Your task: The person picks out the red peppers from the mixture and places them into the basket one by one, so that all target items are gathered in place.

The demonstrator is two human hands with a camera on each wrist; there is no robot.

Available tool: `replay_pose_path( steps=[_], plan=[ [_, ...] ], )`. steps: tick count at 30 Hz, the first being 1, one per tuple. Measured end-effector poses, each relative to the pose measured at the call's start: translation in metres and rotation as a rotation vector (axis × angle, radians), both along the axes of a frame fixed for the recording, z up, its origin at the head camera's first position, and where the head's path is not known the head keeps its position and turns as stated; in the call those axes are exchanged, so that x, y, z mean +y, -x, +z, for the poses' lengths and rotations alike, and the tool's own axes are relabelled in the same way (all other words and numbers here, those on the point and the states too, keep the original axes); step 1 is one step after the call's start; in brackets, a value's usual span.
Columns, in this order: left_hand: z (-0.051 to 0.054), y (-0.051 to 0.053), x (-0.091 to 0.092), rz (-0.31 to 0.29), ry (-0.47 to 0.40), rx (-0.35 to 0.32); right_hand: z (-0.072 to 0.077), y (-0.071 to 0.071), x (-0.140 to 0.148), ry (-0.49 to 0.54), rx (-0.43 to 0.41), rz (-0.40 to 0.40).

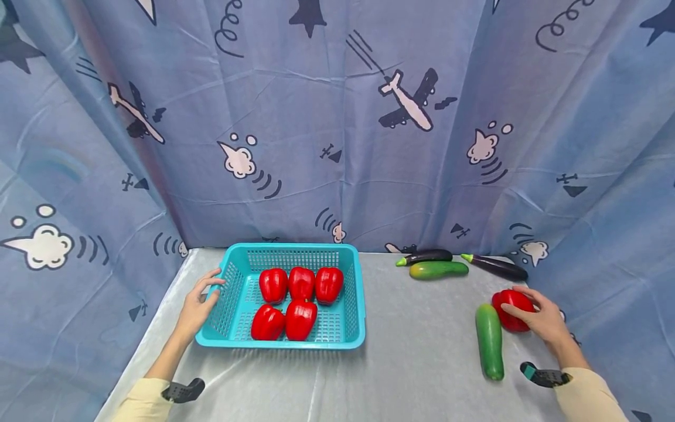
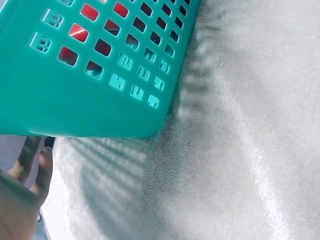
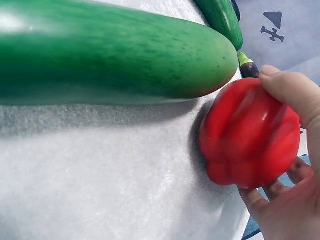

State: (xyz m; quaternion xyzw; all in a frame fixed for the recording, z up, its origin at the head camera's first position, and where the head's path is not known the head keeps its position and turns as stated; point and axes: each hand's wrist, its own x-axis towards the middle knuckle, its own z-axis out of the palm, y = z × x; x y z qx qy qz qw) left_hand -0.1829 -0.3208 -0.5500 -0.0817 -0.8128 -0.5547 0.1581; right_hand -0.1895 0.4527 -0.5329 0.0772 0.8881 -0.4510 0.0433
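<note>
On the right of the head view, my right hand grips a red bell pepper, thumb on one side and fingers on the other. In the right wrist view the bell pepper is close to the surface; whether it touches cannot be told. A green cucumber lies just left of it. My left hand is at the left rim of a blue-green plastic basket, its fingers extended and loosely spread at the rim. Inside the basket lie several red bell peppers.
Towards the back right lie a dark eggplant, another cucumber and a second eggplant. A blue patterned curtain surrounds the pale cloth-covered table at the back and sides.
</note>
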Motion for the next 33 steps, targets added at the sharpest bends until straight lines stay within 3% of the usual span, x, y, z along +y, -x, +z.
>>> replay_pose_path(
  steps=[5, 11, 22, 28, 33],
  plan=[
    [0.004, 0.0, 0.001, -0.005, 0.003, -0.002, -0.001, 0.0, -0.001, -0.015, 0.013, -0.05],
    [0.006, -0.001, 0.002, -0.012, 0.003, 0.011, 0.004, -0.003, -0.008, 0.011, 0.092, -0.147],
    [0.006, -0.001, 0.002, -0.006, 0.005, 0.007, 0.03, -0.004, -0.032, 0.173, 0.167, -0.234],
    [0.006, -0.001, 0.002, -0.005, 0.003, 0.004, 0.041, -0.005, -0.051, 0.459, 0.183, -0.179],
    [0.005, 0.0, 0.002, -0.004, 0.004, 0.001, 0.04, -0.005, -0.064, 0.46, 0.159, -0.087]
  ],
)
